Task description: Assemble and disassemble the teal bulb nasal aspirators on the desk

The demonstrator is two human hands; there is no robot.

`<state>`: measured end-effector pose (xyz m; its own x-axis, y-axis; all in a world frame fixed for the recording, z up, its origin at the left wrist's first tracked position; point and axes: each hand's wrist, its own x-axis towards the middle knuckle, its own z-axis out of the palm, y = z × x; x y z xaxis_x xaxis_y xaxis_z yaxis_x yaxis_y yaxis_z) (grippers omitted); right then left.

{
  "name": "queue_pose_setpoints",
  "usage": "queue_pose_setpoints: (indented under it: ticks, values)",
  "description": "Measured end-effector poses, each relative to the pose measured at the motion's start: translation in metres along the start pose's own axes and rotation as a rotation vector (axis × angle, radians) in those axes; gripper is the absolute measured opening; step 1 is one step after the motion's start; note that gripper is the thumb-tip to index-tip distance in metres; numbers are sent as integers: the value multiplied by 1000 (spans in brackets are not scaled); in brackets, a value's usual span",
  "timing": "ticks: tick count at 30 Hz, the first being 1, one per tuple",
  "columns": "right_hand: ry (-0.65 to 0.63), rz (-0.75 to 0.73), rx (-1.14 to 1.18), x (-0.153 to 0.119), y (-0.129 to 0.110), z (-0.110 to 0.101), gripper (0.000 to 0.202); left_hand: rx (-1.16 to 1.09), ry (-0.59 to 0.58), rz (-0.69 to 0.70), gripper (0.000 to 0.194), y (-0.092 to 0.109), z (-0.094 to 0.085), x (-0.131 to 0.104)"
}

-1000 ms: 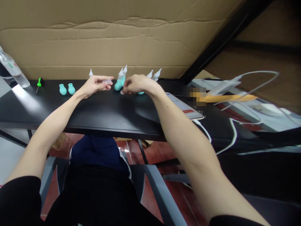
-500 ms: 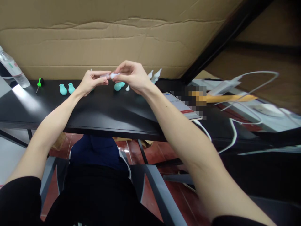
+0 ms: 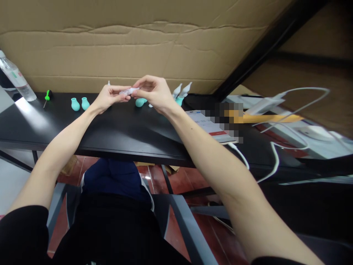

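1. The left hand (image 3: 106, 100) pinches a clear piece (image 3: 125, 92) above the far side of the black table (image 3: 116, 136).
2. The right hand (image 3: 157, 95) grips a white piece (image 3: 134, 90) at its right end (partly hidden).
3. Two teal bulbs (image 3: 75, 105) stand left of both hands.

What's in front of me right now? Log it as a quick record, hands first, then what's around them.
Left hand: pinching a clear piece
Right hand: pinching a white piece against the clear piece
Unclear: whether the two pieces are joined
Left of hands: two open-topped turquoise bulbs, a green-and-black screwdriver, a clear bottle
Right of hands: two white tips, a screen device
Surface: black table
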<state>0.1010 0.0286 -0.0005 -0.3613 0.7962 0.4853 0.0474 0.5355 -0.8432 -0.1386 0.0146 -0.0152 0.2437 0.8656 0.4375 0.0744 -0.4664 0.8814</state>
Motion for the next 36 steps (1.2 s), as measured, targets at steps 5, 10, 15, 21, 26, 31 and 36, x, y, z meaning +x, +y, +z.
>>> queue_pose_setpoints:
  ticks: [5, 10, 15, 21, 26, 31, 36]
  values:
    - [13, 20, -14, 1, 1, -1, 47, 3, -1, -23, 45, 3, 0, -2]
    - [41, -5, -7, 1, 2, 1, 48, 8, -12, -16, 39, 4, -1, -2]
    - [18, -6, -5, 0, 2, 1, 49, 45, 7, -3, 39, 4, -1, 0]
    - [16, -8, -12, 0, 2, 2, 51, 86, 77, 50, 29, 6, 1, 3]
    - [26, -17, -25, 2, 5, 1, 51, 78, 58, 39, 35, 1, 0, 4]
    - [59, 17, -96, 2, 6, -1, 56, 42, 22, 33, 42, -3, 1, 6]
    - [77, 29, -81, 4, 9, -2, 56, 42, 19, 4, 57, 0, 1, 3]
